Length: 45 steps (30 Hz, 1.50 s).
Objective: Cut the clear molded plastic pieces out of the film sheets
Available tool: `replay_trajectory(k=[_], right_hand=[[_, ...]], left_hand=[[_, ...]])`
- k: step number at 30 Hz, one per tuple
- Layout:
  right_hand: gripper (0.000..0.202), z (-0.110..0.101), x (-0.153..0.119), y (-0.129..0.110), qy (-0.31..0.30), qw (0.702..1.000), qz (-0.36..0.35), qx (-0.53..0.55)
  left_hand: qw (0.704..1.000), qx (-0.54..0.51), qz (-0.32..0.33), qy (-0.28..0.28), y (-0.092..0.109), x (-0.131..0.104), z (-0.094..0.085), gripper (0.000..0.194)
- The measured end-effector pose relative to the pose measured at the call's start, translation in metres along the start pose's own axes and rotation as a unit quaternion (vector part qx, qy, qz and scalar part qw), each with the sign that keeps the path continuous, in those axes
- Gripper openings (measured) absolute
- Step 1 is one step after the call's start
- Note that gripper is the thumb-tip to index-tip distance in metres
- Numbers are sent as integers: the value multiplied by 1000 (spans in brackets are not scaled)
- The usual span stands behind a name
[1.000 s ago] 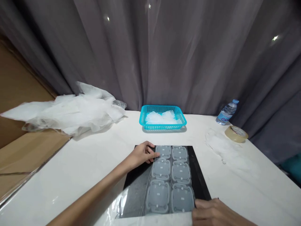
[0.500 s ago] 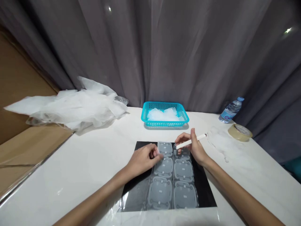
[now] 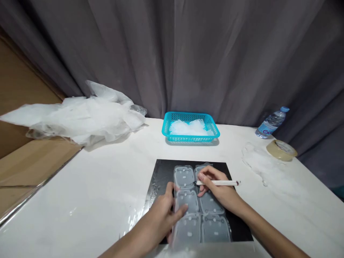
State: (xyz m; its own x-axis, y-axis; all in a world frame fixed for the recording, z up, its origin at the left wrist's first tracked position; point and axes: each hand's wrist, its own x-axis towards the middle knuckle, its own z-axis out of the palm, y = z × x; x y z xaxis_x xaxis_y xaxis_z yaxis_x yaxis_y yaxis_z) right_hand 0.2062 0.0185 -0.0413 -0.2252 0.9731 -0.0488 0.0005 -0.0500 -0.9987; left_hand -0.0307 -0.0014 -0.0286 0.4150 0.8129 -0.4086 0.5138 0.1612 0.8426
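Observation:
A translucent plastic sheet [image 3: 187,201] bears several rounded rectangular panels with small dots, laid out in two columns. Beneath it is a flat black board [image 3: 160,175]. My left hand [image 3: 164,211] grips the sheet's left edge, thumb on top and some fingers hidden below. Pinched in my right hand [image 3: 216,184] is a slim white pen-shaped tool [image 3: 224,182] with a dark tip. The tip points left and sits by the gap between the two upper panels. Whether it is a pen or a craft knife I cannot tell.
Behind the board stands a turquoise basket [image 3: 191,138] with white translucent pieces in it. White plastic sheeting [image 3: 88,116] is heaped at the left, near a cardboard box [image 3: 34,161]. A water bottle [image 3: 271,123], a tape roll [image 3: 281,150] and clear plastic scraps [image 3: 258,163] lie right.
The sheet has shifted toward me on the board. My left hand has moved nearer along its left edge. My right hand has brought the tool's tip down to the gap between panels.

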Motion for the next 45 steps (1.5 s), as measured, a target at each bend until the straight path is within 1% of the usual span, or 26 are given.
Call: replay_trajectory(k=[2, 4, 5, 7, 9, 10, 12, 14, 18, 20, 22, 24, 26, 28, 30, 34, 37, 40, 43, 45], right_hand=[[47, 2, 0, 1, -9, 1000, 4, -14], [50, 2, 1, 0, -13, 999, -2, -30], [46, 1, 3, -2, -11, 999, -13, -46], [32, -2, 6, -9, -8, 994, -52, -99], [17, -5, 10, -18, -20, 982, -94, -163], [13, -7, 11, -23, -33, 976, -109, -186], [9, -10, 13, -30, -64, 966, -127, -214], [10, -11, 14, -33, -88, 960, -137, -229], [13, -10, 14, -26, -101, 955, -134, -245], [12, -8, 13, -21, -98, 956, -132, -242], [12, -7, 12, -18, -92, 959, -132, -234], [11, -6, 11, -16, -84, 960, -135, -228], [10, -5, 11, -15, -83, 960, -145, -226], [12, -4, 12, -14, -88, 957, -158, -228], [14, -2, 12, -14, -90, 954, -166, -231], [15, -1, 12, -13, -90, 951, -170, -240], [15, -2, 11, -13, -95, 948, -178, -244], [16, -3, 10, -12, -100, 947, -180, -248], [16, -2, 9, -12, -102, 946, -180, -251], [15, -2, 7, -12, -101, 945, -180, -252]], left_hand=[[1000, 23, -6, -3, 0, 0, -7, 49], [999, 54, 5, -6, 4, 6, -21, 47], [997, 76, 21, 0, 7, 12, -29, 47], [991, 115, 61, 25, 12, 27, -45, 46], [987, 121, 96, 46, 14, 40, -55, 44], [985, 115, 113, 56, 14, 45, -58, 43], [980, 109, 147, 75, 11, 50, -57, 41], [971, 126, 181, 94, 6, 47, -53, 44], [937, 191, 257, 138, -1, 34, -44, 57], [923, 220, 283, 138, -1, 29, -43, 59], [918, 246, 291, 113, 1, 27, -42, 60], [916, 267, 286, 87, 4, 27, -42, 58], [918, 273, 276, 80, 5, 28, -41, 57], [921, 268, 271, 81, 5, 28, -41, 58], [920, 265, 277, 85, 4, 28, -41, 56], [898, 288, 316, 108, 2, 27, -40, 38], [881, 319, 332, 113, 3, 26, -39, 26], [876, 332, 331, 114, 5, 26, -37, 26], [877, 328, 326, 130, 5, 24, -36, 28], [874, 331, 326, 141, 4, 21, -33, 24]])
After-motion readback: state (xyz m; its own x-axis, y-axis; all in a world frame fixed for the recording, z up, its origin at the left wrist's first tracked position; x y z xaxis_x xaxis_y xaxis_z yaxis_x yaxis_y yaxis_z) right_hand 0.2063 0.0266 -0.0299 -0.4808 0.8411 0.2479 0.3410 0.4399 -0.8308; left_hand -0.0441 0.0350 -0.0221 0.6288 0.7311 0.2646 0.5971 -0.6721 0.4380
